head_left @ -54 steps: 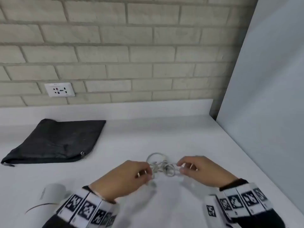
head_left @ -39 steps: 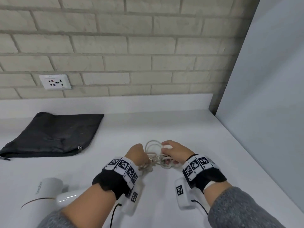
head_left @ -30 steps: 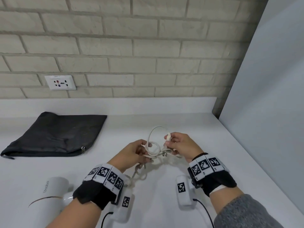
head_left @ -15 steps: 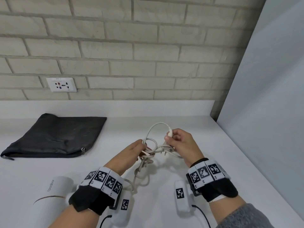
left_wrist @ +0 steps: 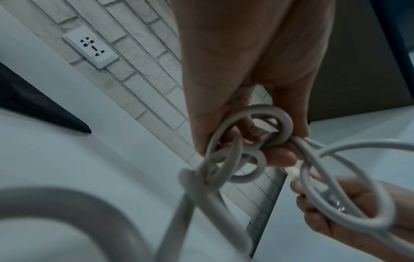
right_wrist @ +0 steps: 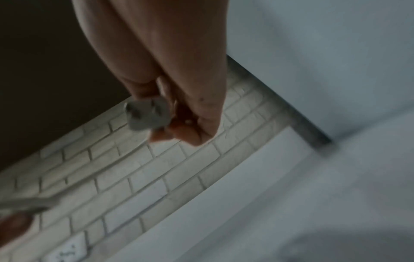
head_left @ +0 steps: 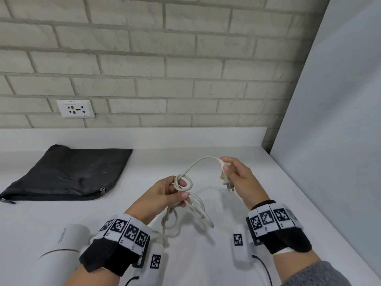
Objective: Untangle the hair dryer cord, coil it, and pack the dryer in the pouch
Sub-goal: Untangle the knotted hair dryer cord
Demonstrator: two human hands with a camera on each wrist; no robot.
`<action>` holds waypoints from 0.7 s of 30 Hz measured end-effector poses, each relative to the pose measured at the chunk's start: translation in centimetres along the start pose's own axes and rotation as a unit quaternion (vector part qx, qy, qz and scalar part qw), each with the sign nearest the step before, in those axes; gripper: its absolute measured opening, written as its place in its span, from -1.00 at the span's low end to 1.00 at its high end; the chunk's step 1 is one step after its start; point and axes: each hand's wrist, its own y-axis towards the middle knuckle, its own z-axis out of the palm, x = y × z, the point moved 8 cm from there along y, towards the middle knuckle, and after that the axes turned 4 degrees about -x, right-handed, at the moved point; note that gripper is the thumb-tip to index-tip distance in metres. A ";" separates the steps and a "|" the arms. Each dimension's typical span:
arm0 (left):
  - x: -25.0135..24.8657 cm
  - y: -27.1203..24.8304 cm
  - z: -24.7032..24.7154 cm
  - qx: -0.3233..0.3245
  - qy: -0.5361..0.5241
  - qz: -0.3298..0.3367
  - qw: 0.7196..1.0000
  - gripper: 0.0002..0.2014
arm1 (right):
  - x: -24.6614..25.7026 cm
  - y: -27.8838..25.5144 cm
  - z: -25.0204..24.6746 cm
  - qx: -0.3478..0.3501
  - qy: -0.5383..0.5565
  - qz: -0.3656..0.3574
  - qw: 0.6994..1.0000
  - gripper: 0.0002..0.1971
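The white hair dryer [head_left: 61, 242] lies on the counter at the lower left, partly behind my left wrist. Its pale cord [head_left: 191, 209] runs up in tangled loops to my hands. My left hand [head_left: 165, 193] pinches a small knot of loops [head_left: 183, 183] [left_wrist: 246, 141] above the counter. My right hand [head_left: 237, 178] grips the plug [head_left: 225, 178] [right_wrist: 147, 115], prongs pointing down, to the right of the knot. A curved length of cord [head_left: 200, 162] arches between the two hands. The black pouch [head_left: 70, 174] lies flat at the back left, its zipper pull [head_left: 102, 190] at the near edge.
A wall socket [head_left: 75, 108] sits in the brick wall above the pouch. A grey panel [head_left: 329, 141] bounds the counter [head_left: 237, 213] on the right. White wrist camera units [head_left: 239, 242] hang under both wrists.
Both hands lifted the cord off the counter. My right hand has pulled the plug out to the right and away from the knot, drawing out an arch of cord between the hands.
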 end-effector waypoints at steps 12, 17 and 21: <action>-1.3 0.3 -1.0 -0.096 0.081 0.029 0.992 -0.84 | 0.2 -3.6 2.8 0.171 -0.003 0.000 0.985 -0.77; -2.9 0.1 0.5 -0.015 0.018 0.011 1.000 -0.88 | 1.0 -2.9 2.6 0.131 -0.073 -0.042 0.988 -0.69; -3.0 -0.3 1.1 0.028 0.064 0.034 0.997 -0.72 | 1.8 -2.6 2.6 0.142 -0.065 -0.051 0.986 -0.60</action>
